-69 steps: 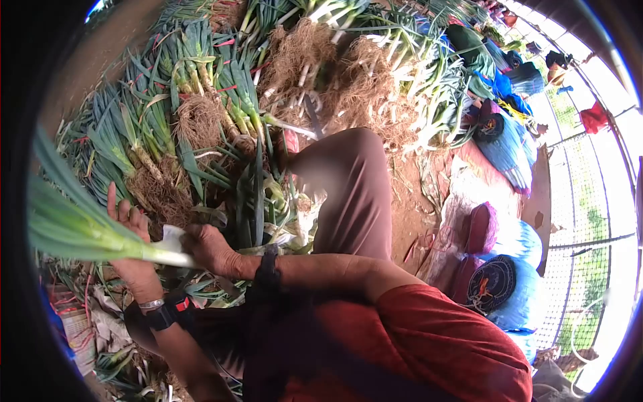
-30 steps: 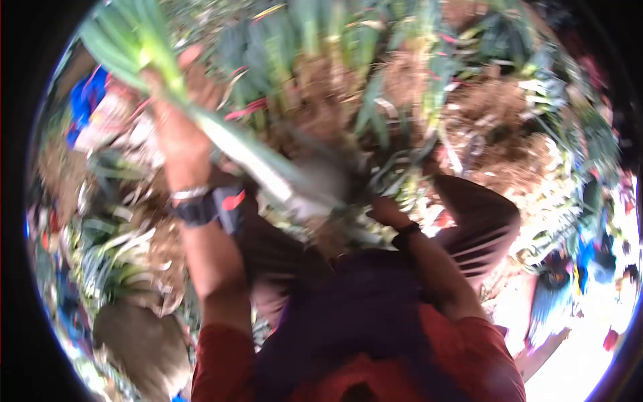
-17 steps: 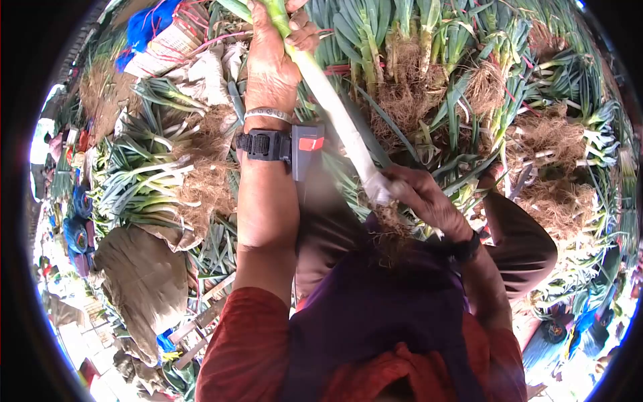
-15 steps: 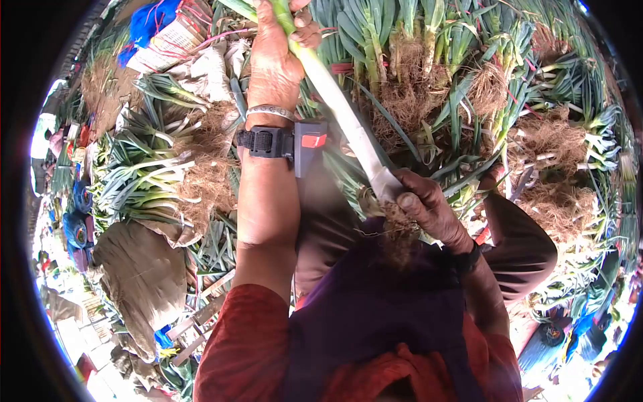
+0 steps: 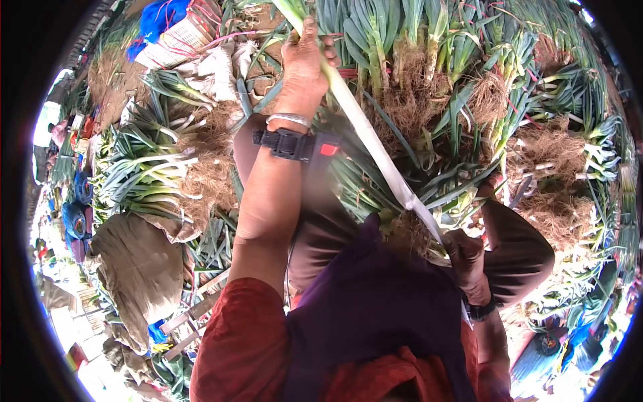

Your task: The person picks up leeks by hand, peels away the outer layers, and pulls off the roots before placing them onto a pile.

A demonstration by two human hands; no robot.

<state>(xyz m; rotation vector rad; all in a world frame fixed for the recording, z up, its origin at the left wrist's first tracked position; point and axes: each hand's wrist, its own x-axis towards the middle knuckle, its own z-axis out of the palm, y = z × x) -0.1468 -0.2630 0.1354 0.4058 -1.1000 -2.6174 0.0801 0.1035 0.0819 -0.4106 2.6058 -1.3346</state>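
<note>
Gripping one leek (image 5: 365,130): left hand (image 5: 305,67) clenched round it, right hand (image 5: 465,258) pinching one peeled strip (image 5: 422,211).

Both leek (image 5: 372,144) ends lost
Green top runs off the upper edge past the left hand (image 5: 305,63) — root end blurred by the right hand (image 5: 467,258).

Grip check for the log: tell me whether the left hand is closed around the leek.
Yes, the left hand is wrapped around the leek near its green top.
</note>
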